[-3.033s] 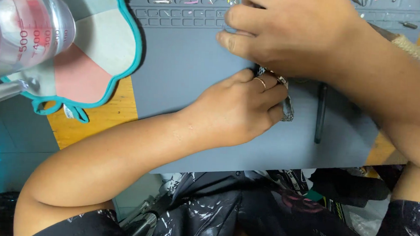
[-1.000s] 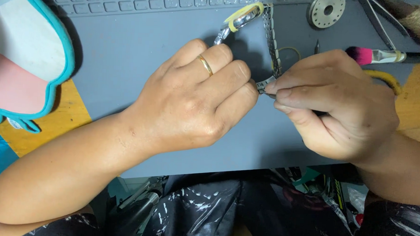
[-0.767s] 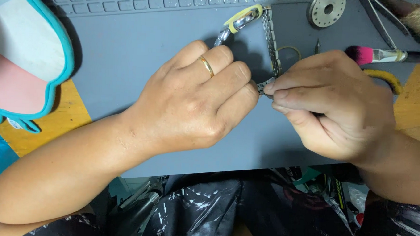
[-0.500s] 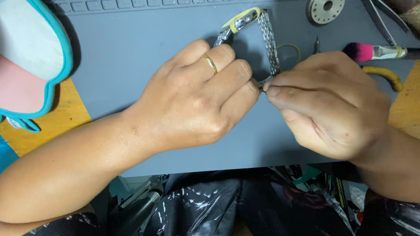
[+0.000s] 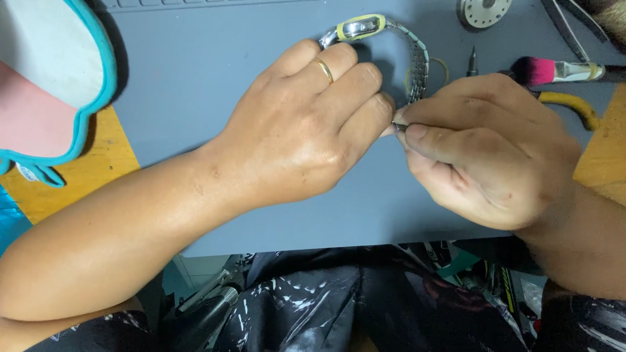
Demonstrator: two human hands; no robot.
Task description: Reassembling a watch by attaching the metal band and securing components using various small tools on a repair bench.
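Upper centre of the frame, the metal watch bracelet (image 5: 418, 61) runs roughly top to bottom on the grey mat (image 5: 211, 87). Left hand (image 5: 301, 130) and right hand (image 5: 490, 155) fingers pinch its lower end.

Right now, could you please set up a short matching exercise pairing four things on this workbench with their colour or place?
Things:
1. brush
2. round metal disc
3. ring
4. watch bracelet

Descriptions:
A. gold, on a finger of the left hand
B. silvery links, running up from where both hands meet
C. pink bristles, lying on the grey mat beyond the right hand
D. at the mat's top edge, with holes in it

Pairs: 1-C, 2-D, 3-A, 4-B
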